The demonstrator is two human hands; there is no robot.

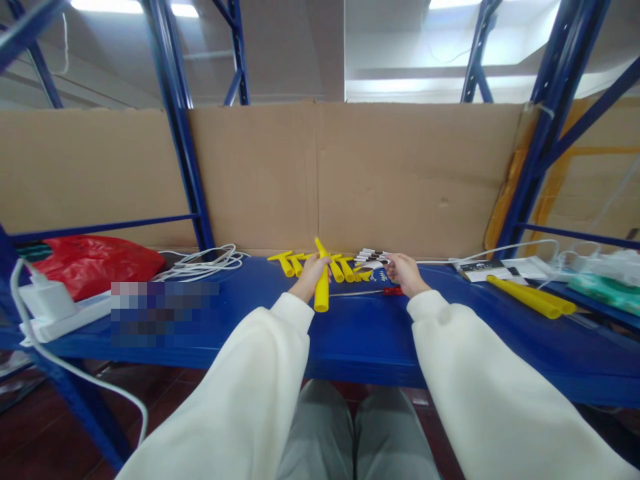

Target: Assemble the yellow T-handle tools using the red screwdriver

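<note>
My left hand (312, 275) is closed round a yellow tapered tube (321, 293), its wide hollow end toward me. At the far side of the blue shelf, my right hand (405, 272) has its fingers pinched together beside several small black-and-white sticks (369, 256). Whatever those fingertips hold is too small to tell. Just below them lies a screwdriver (393, 291) with a red handle, its shaft pointing left. More yellow tapered pieces with crossbars (286, 264) lie in a row behind and beside my left hand. A dark blue printed packet (379, 275) sits between the hands.
Two long yellow tubes (530, 299) lie at the right, near a white-and-black card (485, 271). On the left are a red plastic bag (103, 263), coiled white cable (207, 264) and a power strip (80, 319). Cardboard (400, 180) and blue posts (183, 133) stand behind.
</note>
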